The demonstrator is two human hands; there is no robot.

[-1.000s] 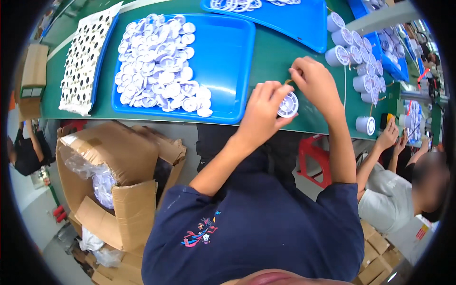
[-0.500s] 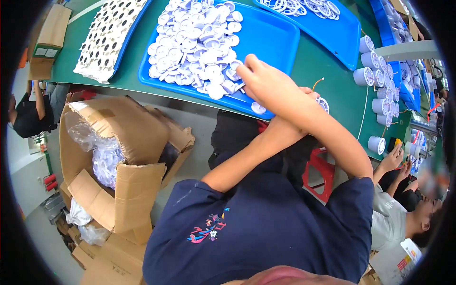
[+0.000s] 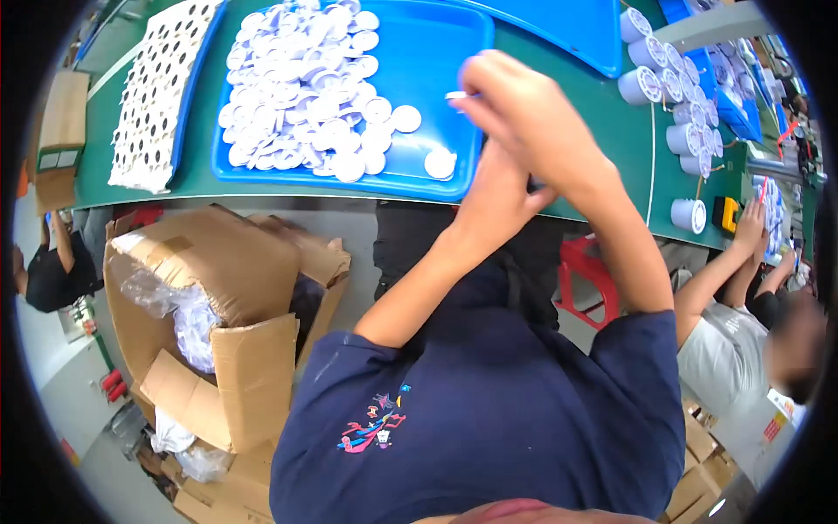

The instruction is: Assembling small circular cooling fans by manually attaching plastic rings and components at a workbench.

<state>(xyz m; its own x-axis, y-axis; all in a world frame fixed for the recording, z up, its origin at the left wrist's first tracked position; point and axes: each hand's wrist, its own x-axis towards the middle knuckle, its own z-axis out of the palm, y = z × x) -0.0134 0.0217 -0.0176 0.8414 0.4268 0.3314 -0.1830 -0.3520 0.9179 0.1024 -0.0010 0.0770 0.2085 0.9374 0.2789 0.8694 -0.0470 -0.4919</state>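
Green tabletop (image 3: 624,131) spans the station; torn cardboard box (image 3: 253,384) gapes open below its near edge, on the worker's left; blue tray (image 3: 432,44) lies flat near that edge, bare on its right side; a white sheet dotted with dark rounds (image 3: 157,96) is left of it; white cups (image 3: 643,86) cluster well to the right.

Forearms cross close in front of the chest, elbows bent; right hand (image 3: 528,105) lies over the left hand (image 3: 499,188), palm down, wrist bent inward, fingertips reaching left above the tray's right side; left hand sits low at the tray's right rim, largely covered by the other; whether it grips anything I cannot tell.

Heap of white discs (image 3: 297,87) fills the tray's left and middle; one loose disc (image 3: 440,163) lies apart by the near right corner; the right hand pinches a small white piece (image 3: 455,94) between thumb and finger, seen edge-on, probably a disc of the same kind.

Handling, my guess: moulded plastic, very light, stiff, rather slick on the face; fairly sturdy, though the rim might chip or scuff; best taken by opposite points of the rim, pads kept off the smooth face.
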